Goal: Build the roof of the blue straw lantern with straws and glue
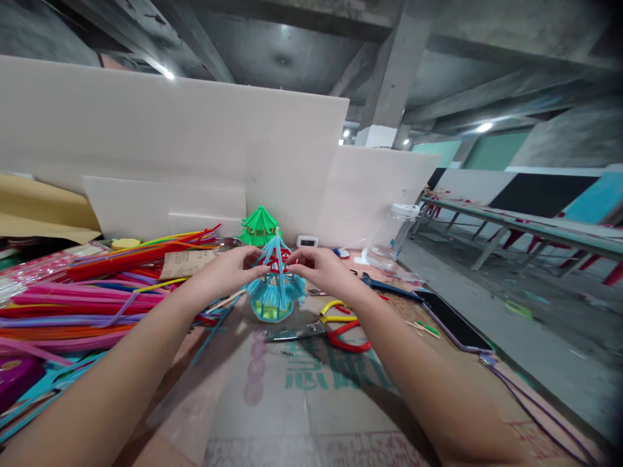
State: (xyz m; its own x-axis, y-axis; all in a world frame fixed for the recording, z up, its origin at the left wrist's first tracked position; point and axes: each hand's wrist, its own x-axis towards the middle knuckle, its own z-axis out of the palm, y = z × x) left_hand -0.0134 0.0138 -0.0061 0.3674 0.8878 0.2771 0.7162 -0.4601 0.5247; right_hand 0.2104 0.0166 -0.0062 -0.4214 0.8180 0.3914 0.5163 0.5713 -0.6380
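A small blue pavilion made of pipe cleaners (274, 285) stands on the cardboard-covered table, with a pointed roof and a yellow-green base. My left hand (228, 267) pinches its roof strands from the left. My right hand (318, 267) pinches them from the right. Both sets of fingertips meet near the red band under the roof's peak. A green pavilion of the same kind (259, 226) stands behind it, untouched.
Heaps of coloured pipe cleaners (87, 292) lie at the left. Red-and-yellow scissors (331, 327) lie just right of the blue model. A phone (450, 321) and a cable sit near the right table edge. A clear jar (396, 237) and white foam boards (195, 149) stand behind.
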